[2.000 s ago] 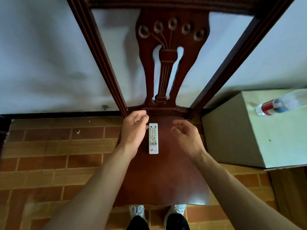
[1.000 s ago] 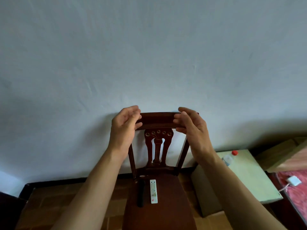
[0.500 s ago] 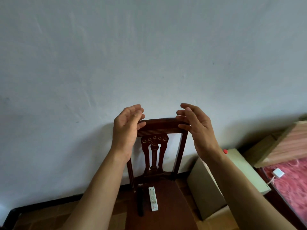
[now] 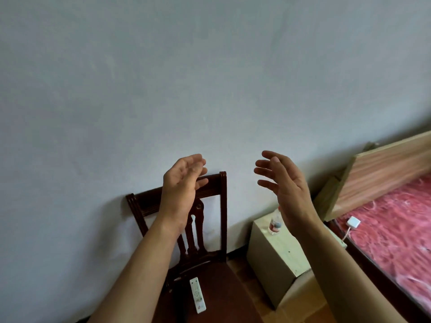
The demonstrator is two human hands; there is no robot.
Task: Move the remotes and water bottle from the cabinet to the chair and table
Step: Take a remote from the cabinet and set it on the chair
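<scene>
Light: dim, soft, even. Wall (image 4: 210, 78) shaded beside chair (image 4: 222, 183). Bed (image 4: 396, 229) smeared with blur; edges bowed, wide-angle.

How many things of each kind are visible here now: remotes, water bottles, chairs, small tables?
White remote: 1
Water bottle: 1
Chair: 1
Table: 1
Total: 4
</scene>
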